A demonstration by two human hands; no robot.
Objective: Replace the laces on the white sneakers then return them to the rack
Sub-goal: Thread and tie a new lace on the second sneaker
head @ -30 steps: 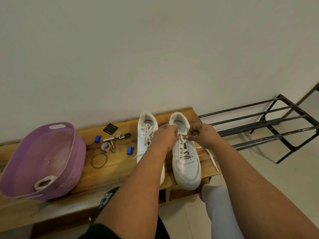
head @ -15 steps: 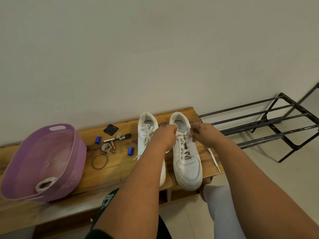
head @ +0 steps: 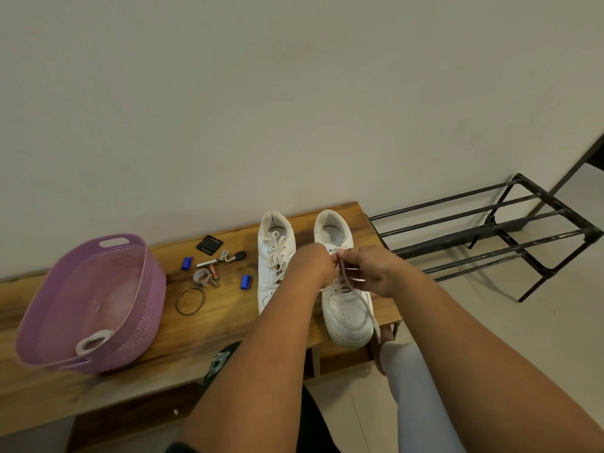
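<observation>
Right sneaker [head: 346, 308] sat on bench [head: 228, 308] beside left sneaker [head: 273, 256] — its lace [head: 367, 308] was pinched by left hand [head: 313, 266] and right hand [head: 369, 269], fingers curled; rack [head: 490, 233] stood alongside.

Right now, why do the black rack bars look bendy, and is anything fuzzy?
In the head view, the wide-angle lens splays the rack bars and tilts the bench edge; the right hand and the lace it pinches look a little smeared, the purple basket rim is soft, and the light is even, with no glare.
</observation>
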